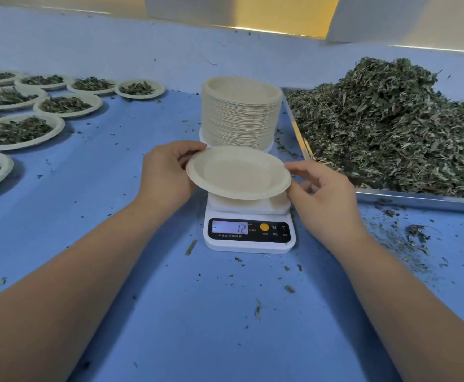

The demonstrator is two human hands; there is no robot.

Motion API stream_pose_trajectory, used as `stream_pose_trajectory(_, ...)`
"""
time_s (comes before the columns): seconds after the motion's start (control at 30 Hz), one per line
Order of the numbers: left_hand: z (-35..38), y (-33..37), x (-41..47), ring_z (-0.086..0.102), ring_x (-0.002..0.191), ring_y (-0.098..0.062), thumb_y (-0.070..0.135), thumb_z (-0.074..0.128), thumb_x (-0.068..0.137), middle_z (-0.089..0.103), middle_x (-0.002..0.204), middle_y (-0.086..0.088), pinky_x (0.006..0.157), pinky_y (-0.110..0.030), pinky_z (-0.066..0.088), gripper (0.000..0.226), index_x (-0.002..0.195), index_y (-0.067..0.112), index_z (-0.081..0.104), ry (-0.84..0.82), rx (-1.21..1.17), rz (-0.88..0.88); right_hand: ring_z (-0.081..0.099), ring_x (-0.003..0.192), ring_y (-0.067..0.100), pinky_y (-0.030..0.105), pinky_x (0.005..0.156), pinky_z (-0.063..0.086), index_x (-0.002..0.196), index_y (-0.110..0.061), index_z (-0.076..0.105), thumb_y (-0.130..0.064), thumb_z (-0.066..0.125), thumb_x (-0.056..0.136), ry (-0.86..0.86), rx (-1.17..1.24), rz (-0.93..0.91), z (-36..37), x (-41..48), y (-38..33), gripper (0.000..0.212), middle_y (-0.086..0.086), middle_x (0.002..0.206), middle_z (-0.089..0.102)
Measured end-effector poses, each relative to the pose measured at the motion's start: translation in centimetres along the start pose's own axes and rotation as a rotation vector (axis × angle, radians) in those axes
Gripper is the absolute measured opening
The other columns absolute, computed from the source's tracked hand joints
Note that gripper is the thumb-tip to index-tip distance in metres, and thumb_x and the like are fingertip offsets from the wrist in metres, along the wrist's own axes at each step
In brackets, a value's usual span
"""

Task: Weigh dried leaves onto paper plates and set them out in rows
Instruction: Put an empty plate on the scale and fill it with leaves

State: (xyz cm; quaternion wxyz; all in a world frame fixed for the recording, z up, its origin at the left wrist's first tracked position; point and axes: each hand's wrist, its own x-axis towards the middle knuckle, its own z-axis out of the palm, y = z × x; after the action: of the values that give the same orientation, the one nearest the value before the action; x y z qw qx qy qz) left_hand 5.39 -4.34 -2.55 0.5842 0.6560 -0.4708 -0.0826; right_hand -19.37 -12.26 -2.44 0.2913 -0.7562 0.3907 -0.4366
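Paper plate (238, 172) above scale (248, 232), between both grips: left hand (164, 172), right hand (324, 194) pinching opposite rims.

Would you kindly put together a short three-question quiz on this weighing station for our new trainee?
1. True or false: the paper plate held at the scale already carries leaves.
2. The tray of dried leaves lies where? A) left of the scale B) right of the scale C) in front of the scale
3. Fill in: the left hand and right hand each grip the plate's ____.
Key: 1 false; 2 B; 3 rim.
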Motion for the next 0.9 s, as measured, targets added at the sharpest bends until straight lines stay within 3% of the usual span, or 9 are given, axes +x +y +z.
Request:
stream_pose_trajectory(0.1,0.0,-0.4,0.1,0.07,0.102,0.006,0.0,0.074,0.089,0.075,0.107,0.015,0.098,-0.018,0.054,0.032,0.114,0.02,0.075,-0.095,0.005,-0.041,0.052,0.05,0.004,0.009,0.051,0.04,0.1,-0.049,0.067,-0.017,0.065,0.092,0.028,-0.008,0.007,-0.2,0.2,0.2,0.034,-0.005,0.061,0.064)
stream_pose_trajectory(0.2,0.3,-0.3,0.0,0.067,0.108,0.007,-0.001,0.069,0.093,0.071,0.113,0.017,0.104,-0.017,0.05,0.039,0.129,0.014,0.071,-0.178,0.034,-0.014,0.049,0.049,0.008,0.013,0.049,0.041,0.099,-0.052,0.066,-0.011,0.062,0.09,0.014,-0.048,0.032,-0.3,0.3,0.3,0.042,0.005,0.068,0.066)
stream_pose_trajectory(0.3,0.6,-0.3,-0.2,0.063,0.123,-0.009,0.001,0.063,0.096,0.067,0.125,0.014,0.112,-0.028,0.045,0.046,0.14,0.016,0.064,-0.23,0.113,0.055,0.064,0.067,0.014,0.027,0.068,0.057,0.103,-0.045,0.066,-0.002,0.054,0.087,0.02,-0.071,0.084,-0.5,0.2,0.3,0.047,-0.002,0.099,0.073)
stream_pose_trajectory(0.37,0.6,-0.6,-0.1,0.059,0.13,-0.014,-0.002,0.058,0.097,0.065,0.137,0.002,0.114,-0.031,0.044,0.051,0.145,0.016,0.059,-0.215,0.133,0.025,0.067,0.087,0.001,0.023,0.085,0.056,0.112,-0.034,0.068,-0.001,0.05,0.086,0.075,-0.104,0.085,-0.8,0.1,0.2,0.045,-0.011,0.115,0.07)
stream_pose_trajectory(0.4,0.5,-0.7,-0.1,0.058,0.132,-0.013,-0.005,0.056,0.096,0.062,0.141,0.001,0.112,-0.028,0.045,0.055,0.146,0.016,0.056,-0.207,0.108,-0.026,0.066,0.088,-0.005,0.015,0.083,0.053,0.114,-0.03,0.069,-0.002,0.05,0.086,0.106,-0.123,0.078,-1.0,0.1,0.1,0.043,-0.012,0.117,0.069)
stream_pose_trajectory(0.47,0.3,-0.9,0.0,0.058,0.13,-0.01,-0.01,0.054,0.094,0.058,0.14,0.007,0.105,-0.021,0.047,0.059,0.147,0.017,0.055,-0.195,0.077,-0.102,0.06,0.064,-0.008,0.004,0.06,0.044,0.112,-0.027,0.07,-0.005,0.052,0.088,0.143,-0.134,0.063,-1.4,0.1,0.0,0.037,-0.012,0.11,0.07)
stream_pose_trajectory(0.53,0.2,-1.0,-0.2,0.059,0.127,-0.008,-0.009,0.054,0.093,0.058,0.134,0.012,0.104,-0.022,0.048,0.058,0.144,0.017,0.056,-0.176,0.059,-0.13,0.048,0.045,0.001,0.006,0.049,0.04,0.11,-0.025,0.07,-0.005,0.054,0.089,0.147,-0.13,0.039,-1.5,-0.1,-0.2,0.033,-0.01,0.093,0.071)
stream_pose_trajectory(0.67,0.1,-1.2,-0.3,0.062,0.124,-0.007,-0.013,0.052,0.088,0.061,0.137,0.01,0.107,-0.032,0.051,0.059,0.139,0.016,0.059,-0.128,-0.003,-0.21,0.046,0.046,0.006,0.005,0.052,0.039,0.108,-0.025,0.071,-0.004,0.054,0.088,0.147,-0.138,0.001,-1.6,-0.4,-0.5,0.033,0.006,0.06,0.058)
stream_pose_trajectory(0.9,0.3,-1.3,-0.5,0.064,0.113,-0.001,-0.015,0.049,0.087,0.062,0.134,0.009,0.091,-0.014,0.05,0.06,0.139,0.015,0.06,-0.119,-0.012,-0.233,0.047,0.05,0.006,0.007,0.052,0.039,0.106,-0.031,0.07,-0.011,0.05,0.085,0.148,-0.128,-0.037,-1.3,-0.4,-0.4,0.035,-0.006,0.075,0.06)
